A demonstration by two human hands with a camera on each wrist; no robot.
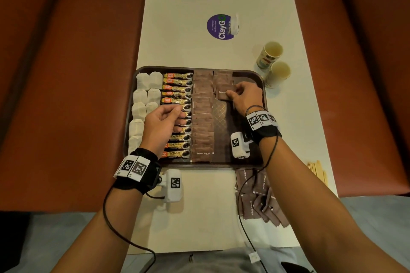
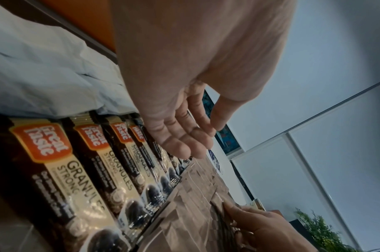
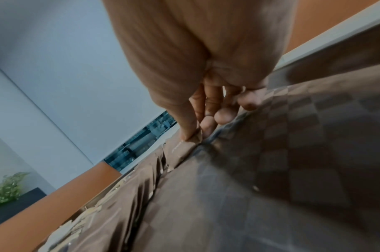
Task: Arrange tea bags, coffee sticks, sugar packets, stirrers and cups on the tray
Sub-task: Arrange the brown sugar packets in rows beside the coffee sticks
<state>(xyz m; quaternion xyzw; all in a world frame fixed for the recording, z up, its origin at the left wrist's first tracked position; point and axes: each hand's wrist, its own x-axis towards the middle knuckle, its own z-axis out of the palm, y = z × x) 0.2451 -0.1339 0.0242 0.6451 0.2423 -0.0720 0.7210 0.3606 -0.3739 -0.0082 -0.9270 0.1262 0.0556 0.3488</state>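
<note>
A dark brown tray (image 1: 248, 157) holds white tea bags (image 1: 142, 99) at the left, a column of coffee sticks (image 1: 177, 88) and rows of brown sugar packets (image 1: 202, 117). My right hand (image 1: 230, 93) pinches one brown sugar packet (image 1: 221, 95) at the top of the second sugar column; the right wrist view shows thumb and fingers (image 3: 189, 131) closed on its edge (image 3: 182, 146). My left hand (image 1: 175, 109) hovers over the coffee sticks (image 2: 94, 167), its fingers (image 2: 184, 141) loosely bent and holding nothing.
Two paper cups (image 1: 269, 54) (image 1: 277, 73) stand on the white table just right of the tray. Wooden stirrers (image 1: 317, 170) lie at the table's right edge. A loose pile of sugar packets (image 1: 259, 197) lies in front of the tray. Orange benches flank the table.
</note>
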